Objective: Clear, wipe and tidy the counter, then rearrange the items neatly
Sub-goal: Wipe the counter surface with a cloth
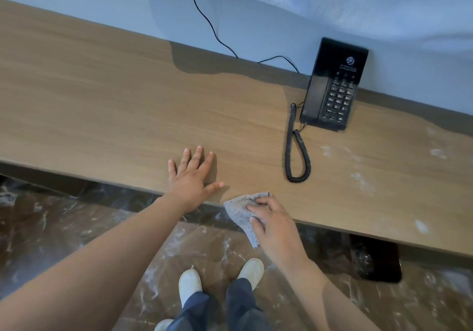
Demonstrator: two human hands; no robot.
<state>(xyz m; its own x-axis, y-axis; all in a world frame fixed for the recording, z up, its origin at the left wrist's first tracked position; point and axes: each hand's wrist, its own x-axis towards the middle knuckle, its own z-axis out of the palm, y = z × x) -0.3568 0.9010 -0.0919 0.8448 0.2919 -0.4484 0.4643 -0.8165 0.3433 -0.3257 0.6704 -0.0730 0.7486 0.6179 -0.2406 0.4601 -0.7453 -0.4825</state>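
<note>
A long wooden table [89, 87] runs along a pale wall [76, 0], above a dark marbled floor [51, 228]. Near the table's front edge, left of centre, the left hand [190, 181] lies flat, palm down on the wood, its fingers [198, 155] straight and spread apart, holding nothing. Below it, on the floor, stand two white slippers [189, 282].

Just right of that hand, a grey dotted cloth [239, 210] lies across the table's front edge, one part on the wood and the rest hanging over the edge. The right hand [273, 224] rests on the cloth, its fingers [258, 201] curled and clamped on it, with the thumb pressed into the hanging part.

A thin black cable [207, 21] comes down the wall to the back of the table. Further right, a coiled cord [298, 151] loops over the wood toward the front edge and leads back to a black phone [332, 85], which stands against the wall with its handset in the cradle.

Right of the phone, white smudges [361, 179] mark the wood, well apart from the cloth. Under the table there sits a black object [378, 261]; I cannot tell what it is.
</note>
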